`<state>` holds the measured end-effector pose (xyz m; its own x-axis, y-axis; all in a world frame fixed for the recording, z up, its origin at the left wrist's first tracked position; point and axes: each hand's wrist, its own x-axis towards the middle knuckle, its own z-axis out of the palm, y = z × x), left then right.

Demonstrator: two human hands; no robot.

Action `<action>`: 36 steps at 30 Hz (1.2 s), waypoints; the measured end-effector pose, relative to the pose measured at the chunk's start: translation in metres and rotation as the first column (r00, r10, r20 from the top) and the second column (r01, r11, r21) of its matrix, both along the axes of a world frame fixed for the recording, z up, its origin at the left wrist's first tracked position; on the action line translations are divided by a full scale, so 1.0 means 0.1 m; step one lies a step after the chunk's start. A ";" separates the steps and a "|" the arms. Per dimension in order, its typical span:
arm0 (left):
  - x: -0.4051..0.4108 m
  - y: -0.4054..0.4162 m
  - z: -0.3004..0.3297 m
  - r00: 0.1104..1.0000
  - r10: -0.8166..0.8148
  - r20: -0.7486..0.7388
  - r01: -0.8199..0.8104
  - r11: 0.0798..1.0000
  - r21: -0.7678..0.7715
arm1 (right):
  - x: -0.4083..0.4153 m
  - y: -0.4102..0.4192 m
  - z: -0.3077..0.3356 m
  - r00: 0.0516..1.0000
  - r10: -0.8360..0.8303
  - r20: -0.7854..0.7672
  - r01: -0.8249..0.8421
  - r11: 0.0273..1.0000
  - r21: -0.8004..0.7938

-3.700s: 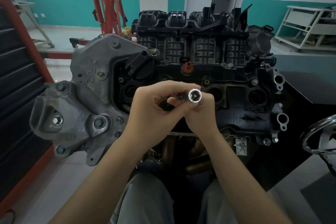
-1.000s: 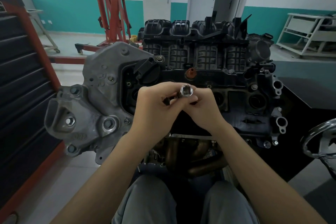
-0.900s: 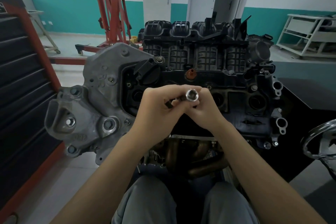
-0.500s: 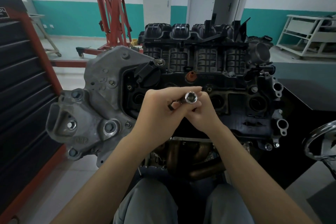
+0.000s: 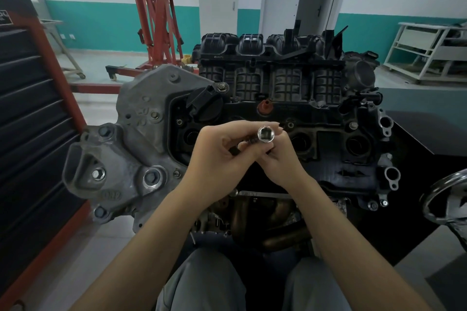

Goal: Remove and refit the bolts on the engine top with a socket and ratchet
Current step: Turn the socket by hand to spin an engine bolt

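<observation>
At the far left stands one dark tool cabinet with a red frame. Beyond it, one red engine hoist rises against the teal-banded wall. In the middle sits one engine, its grey metal end bracket to the left carrying several bolt heads, its black top showing four round wells. Two bare hands meet just above that top. The left hand curls its fingers round a dark tool shaft; the right hand pinches one shiny socket at the shaft's end, its open mouth facing the camera. Far right, one white rack stands near the wall.
</observation>
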<state>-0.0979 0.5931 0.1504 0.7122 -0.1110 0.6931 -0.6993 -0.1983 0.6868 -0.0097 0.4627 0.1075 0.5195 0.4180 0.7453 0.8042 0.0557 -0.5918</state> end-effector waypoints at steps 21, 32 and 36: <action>0.00 -0.04 -0.01 0.958 0.196 0.208 -0.205 0.979 0.018 | -0.02 0.01 0.03 0.998 -0.042 0.037 0.041 0.999 0.032; 0.00 -0.05 -0.01 0.963 0.229 0.145 -0.229 0.973 -0.020 | -0.05 0.01 0.03 0.998 -0.053 0.032 0.050 0.997 0.066; 0.00 -0.06 -0.03 0.995 0.082 0.056 -0.082 0.997 -0.012 | -0.04 0.02 0.03 0.999 -0.044 -0.016 0.044 0.999 0.003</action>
